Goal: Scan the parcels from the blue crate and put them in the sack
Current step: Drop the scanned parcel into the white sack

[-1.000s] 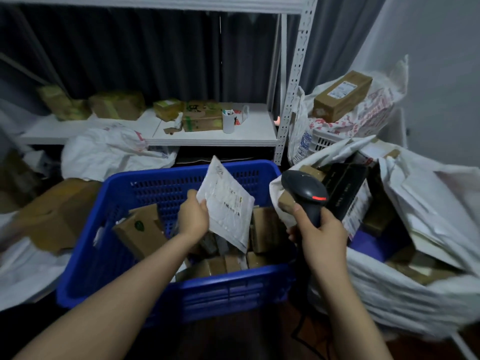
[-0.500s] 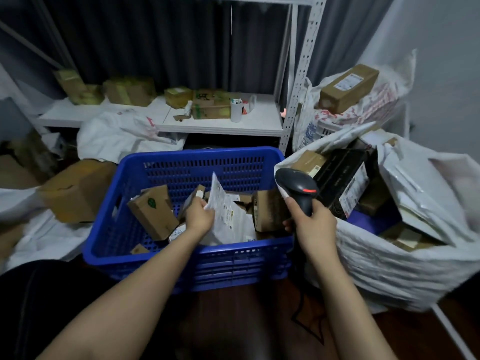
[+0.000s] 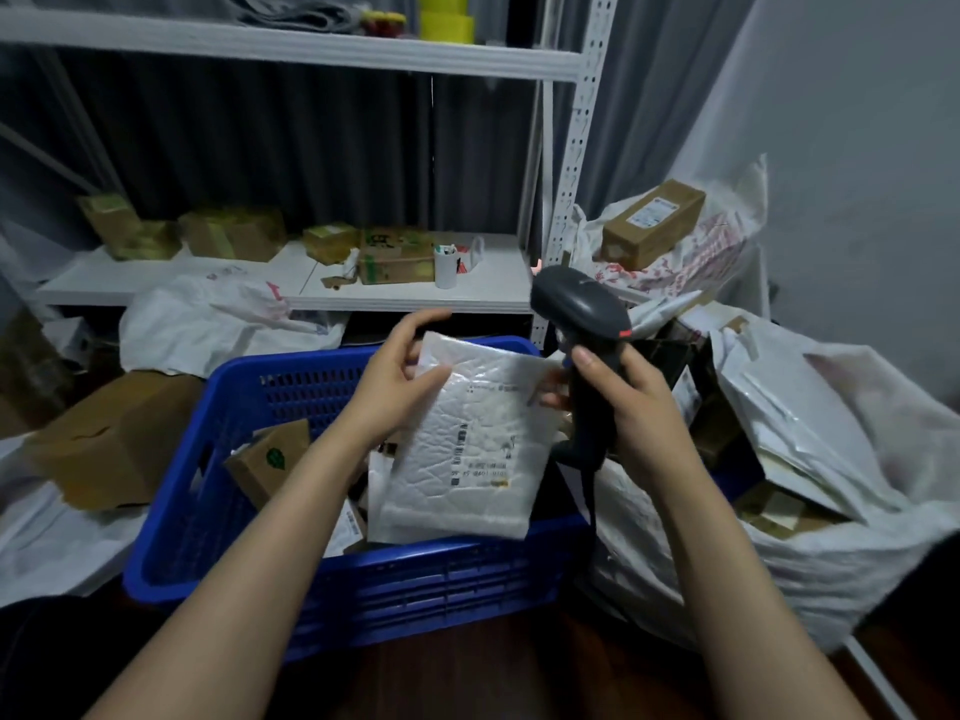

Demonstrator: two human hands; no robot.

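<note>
A white padded bubble mailer [image 3: 467, 439] is gripped by the left hand [image 3: 395, 381] over the blue plastic crate [image 3: 218, 491]; the dark handheld scanner [image 3: 582, 324] is clenched in the right hand [image 3: 634, 402] (label up); scanning is judged next.

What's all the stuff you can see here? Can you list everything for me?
White padded plastic mailer: one, white, held up over the crate.
Blue plastic crate: one, blue, on the floor in front, with small parcels inside.
Brown cardboard box with a green leaf mark: one, brown, in the crate's left part.
Dark grey handheld barcode scanner: one, dark grey, raised right of the mailer.
White woven sack: one, white, right of the crate, holding parcels.
White metal shelf: one, white, behind, with brown boxes on its lower board.
White cup: one, white, on the lower board.
Left hand: grips the mailer's top left corner.
Right hand: grips the scanner's handle.
</note>
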